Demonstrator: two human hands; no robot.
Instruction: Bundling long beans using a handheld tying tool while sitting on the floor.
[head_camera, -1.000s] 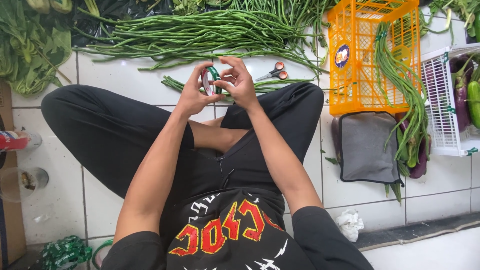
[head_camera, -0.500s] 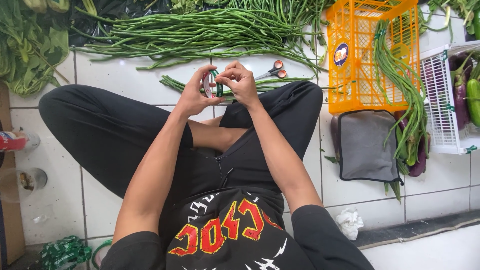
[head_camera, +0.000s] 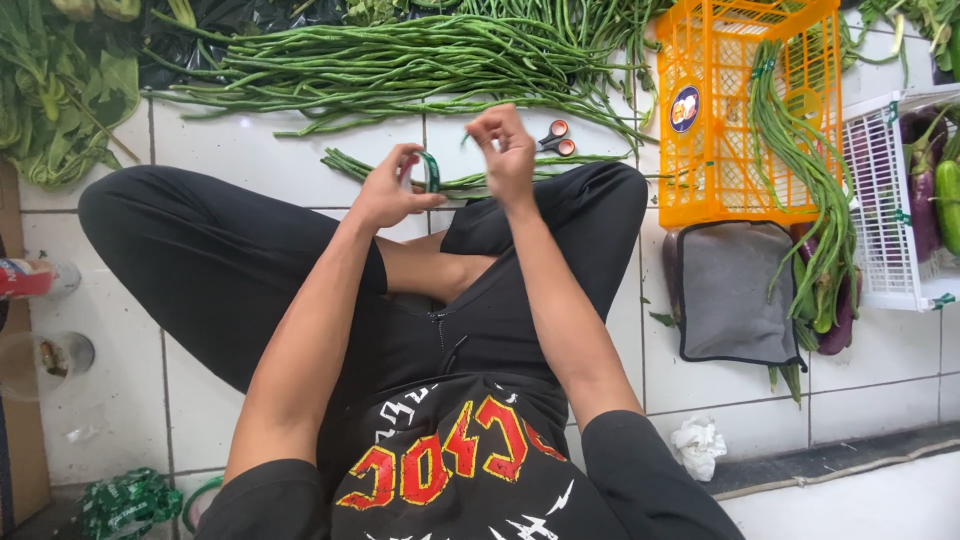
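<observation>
I sit cross-legged on a white tiled floor. My left hand (head_camera: 390, 190) grips a small roll of green tape (head_camera: 430, 172). My right hand (head_camera: 507, 148) is raised a little to its right, fingertips pinched on the free end of the tape pulled off the roll. A small bundle of long green beans (head_camera: 365, 165) lies on the tiles just beyond my hands. Orange-handled scissors (head_camera: 555, 139) rest beside my right hand.
A big pile of long beans (head_camera: 400, 60) stretches across the far floor, leafy greens (head_camera: 55, 90) at the left. An orange crate (head_camera: 740, 110) holds hanging beans, a white basket (head_camera: 900, 200) holds eggplants, a grey mat (head_camera: 730, 295) lies at the right. A plastic cup (head_camera: 50, 358) stands at the left.
My hands were together on the tape roll; now the right hand has pulled up and away to the right, drawing tape out, while the left still holds the roll.
</observation>
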